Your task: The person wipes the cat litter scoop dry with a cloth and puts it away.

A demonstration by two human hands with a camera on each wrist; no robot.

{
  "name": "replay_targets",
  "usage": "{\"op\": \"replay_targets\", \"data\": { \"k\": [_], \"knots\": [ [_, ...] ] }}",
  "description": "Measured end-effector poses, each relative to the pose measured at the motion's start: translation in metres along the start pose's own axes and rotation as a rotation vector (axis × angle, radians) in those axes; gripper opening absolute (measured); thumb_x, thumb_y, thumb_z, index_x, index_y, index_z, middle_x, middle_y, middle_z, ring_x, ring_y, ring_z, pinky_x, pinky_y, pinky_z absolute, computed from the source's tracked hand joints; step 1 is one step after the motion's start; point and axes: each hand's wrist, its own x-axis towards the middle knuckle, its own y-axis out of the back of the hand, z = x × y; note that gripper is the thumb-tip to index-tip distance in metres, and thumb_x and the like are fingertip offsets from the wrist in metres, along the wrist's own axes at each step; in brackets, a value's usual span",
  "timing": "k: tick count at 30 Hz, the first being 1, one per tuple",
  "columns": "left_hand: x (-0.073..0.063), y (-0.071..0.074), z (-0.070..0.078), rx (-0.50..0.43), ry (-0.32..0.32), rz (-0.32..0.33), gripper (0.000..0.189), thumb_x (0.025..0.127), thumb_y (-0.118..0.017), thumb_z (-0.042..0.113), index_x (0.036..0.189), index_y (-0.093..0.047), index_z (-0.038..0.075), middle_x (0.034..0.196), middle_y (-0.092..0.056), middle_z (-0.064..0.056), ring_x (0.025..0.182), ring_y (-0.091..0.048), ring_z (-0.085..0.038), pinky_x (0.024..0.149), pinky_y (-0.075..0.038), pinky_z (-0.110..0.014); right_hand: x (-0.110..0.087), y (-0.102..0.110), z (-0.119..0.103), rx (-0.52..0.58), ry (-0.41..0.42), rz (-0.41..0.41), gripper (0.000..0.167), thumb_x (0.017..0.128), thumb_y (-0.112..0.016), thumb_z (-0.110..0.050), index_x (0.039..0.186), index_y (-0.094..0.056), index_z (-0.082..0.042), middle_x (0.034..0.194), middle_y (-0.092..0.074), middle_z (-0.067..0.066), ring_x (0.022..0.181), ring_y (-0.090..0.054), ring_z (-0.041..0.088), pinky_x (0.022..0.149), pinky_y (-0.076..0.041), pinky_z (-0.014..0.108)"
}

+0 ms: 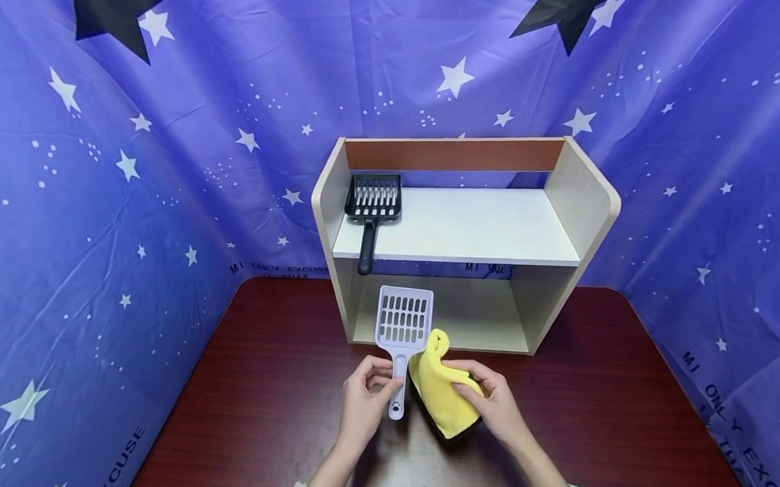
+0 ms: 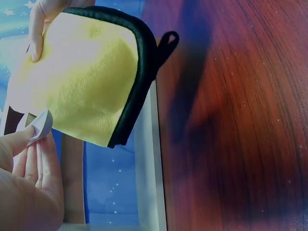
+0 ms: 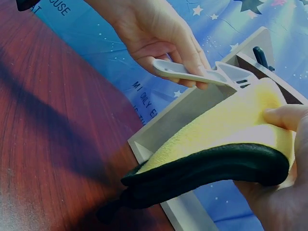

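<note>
My left hand (image 1: 363, 404) pinches the handle of a pale lavender slotted litter scoop (image 1: 404, 317), its head pointing away toward the shelf. A small paw print marks the handle's end. In my right hand (image 1: 497, 405) is a folded yellow cloth (image 1: 445, 396) with black edging, gripped between thumb and fingers. The cloth lies close beside the scoop's neck and overlaps it in the right wrist view. A black hanging loop (image 2: 168, 45) sticks out from the cloth's edge in the left wrist view, where the scoop's head is mostly hidden behind the cloth.
A two-tier wooden shelf (image 1: 578, 207) stands at the back of the dark red table (image 1: 262, 382). On its white upper board lies a black slotted scoop (image 1: 373, 200), handle overhanging the front edge. A blue star-patterned curtain (image 1: 240, 109) encloses the back and sides.
</note>
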Motion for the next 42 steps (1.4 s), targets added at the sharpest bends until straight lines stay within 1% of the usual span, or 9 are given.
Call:
{"op": "replay_targets", "data": {
  "k": [5,7,10,13,18,22,25,30,42],
  "knots": [
    [-0.002,0.001,-0.003,0.01,0.018,-0.011,0.024,0.079,-0.078,-0.004,0.1,-0.066,-0.002,0.093,-0.072,-0.023,0.07,-0.065,-0.002,0.064,-0.057,-0.015,0.0,0.006,-0.003,0.017,-0.034,0.129,0.027,0.095,-0.056,0.009,0.121,-0.061,0.009,0.103,-0.072,-0.011,0.074,-0.068,0.005,0.056,-0.06,0.026],
    [-0.003,0.001,-0.004,0.007,0.025,-0.023,0.024,0.079,-0.078,-0.004,0.1,-0.066,-0.003,0.092,-0.072,-0.023,0.069,-0.065,-0.002,0.063,-0.057,-0.015,0.001,0.008,-0.003,0.022,-0.055,0.194,0.026,0.095,-0.056,0.008,0.12,-0.063,0.008,0.1,-0.072,-0.011,0.073,-0.068,0.004,0.057,-0.06,0.024],
    [-0.005,-0.001,-0.007,0.01,0.026,-0.044,0.024,0.079,-0.078,-0.003,0.1,-0.066,-0.002,0.092,-0.072,-0.022,0.069,-0.065,-0.002,0.061,-0.057,-0.016,0.003,0.009,-0.004,0.019,-0.081,0.27,0.026,0.094,-0.058,0.007,0.119,-0.062,0.009,0.099,-0.072,-0.011,0.074,-0.069,0.005,0.058,-0.06,0.023],
    [-0.008,-0.003,-0.008,0.017,0.019,-0.064,0.024,0.079,-0.078,-0.002,0.1,-0.066,-0.002,0.091,-0.072,-0.022,0.069,-0.065,-0.001,0.061,-0.058,-0.017,0.006,0.011,-0.006,0.013,-0.094,0.319,0.026,0.095,-0.059,0.006,0.12,-0.061,0.01,0.098,-0.072,-0.01,0.073,-0.07,0.006,0.058,-0.06,0.023],
    [-0.012,-0.006,-0.008,0.028,0.01,-0.089,0.022,0.079,-0.078,-0.001,0.098,-0.066,-0.001,0.09,-0.072,-0.022,0.069,-0.066,-0.001,0.061,-0.059,-0.019,0.01,0.013,-0.008,0.025,-0.085,0.364,0.028,0.094,-0.059,0.006,0.121,-0.059,0.013,0.095,-0.073,-0.008,0.072,-0.07,0.007,0.057,-0.06,0.024],
    [-0.014,-0.007,-0.009,0.04,0.015,-0.105,0.022,0.079,-0.078,-0.001,0.097,-0.066,0.0,0.091,-0.072,-0.021,0.07,-0.067,-0.001,0.062,-0.058,-0.018,0.011,0.014,-0.008,0.025,-0.082,0.352,0.028,0.095,-0.058,0.006,0.123,-0.059,0.012,0.096,-0.073,-0.008,0.074,-0.07,0.007,0.057,-0.061,0.024],
    [-0.013,-0.007,-0.01,0.04,0.038,-0.109,0.022,0.079,-0.078,-0.002,0.097,-0.066,0.0,0.092,-0.072,-0.021,0.07,-0.067,0.0,0.063,-0.058,-0.017,0.01,0.014,-0.008,0.015,-0.09,0.314,0.029,0.096,-0.058,0.005,0.124,-0.059,0.01,0.098,-0.073,-0.009,0.076,-0.071,0.007,0.058,-0.061,0.025],
    [-0.012,-0.008,-0.009,0.049,0.055,-0.104,0.022,0.079,-0.077,-0.003,0.097,-0.065,-0.001,0.092,-0.072,-0.021,0.07,-0.066,0.0,0.064,-0.058,-0.017,0.008,0.014,-0.007,0.004,-0.095,0.267,0.028,0.096,-0.058,0.004,0.124,-0.059,0.008,0.101,-0.072,-0.011,0.077,-0.071,0.006,0.06,-0.062,0.026],
    [-0.01,-0.008,-0.007,0.031,0.044,-0.08,0.022,0.08,-0.077,-0.003,0.098,-0.065,-0.001,0.091,-0.071,-0.021,0.07,-0.066,-0.002,0.063,-0.058,-0.017,0.001,0.008,-0.004,0.019,-0.082,0.176,0.03,0.096,-0.057,0.004,0.126,-0.06,0.006,0.103,-0.072,-0.01,0.079,-0.071,0.007,0.061,-0.062,0.027]
  ]
}}
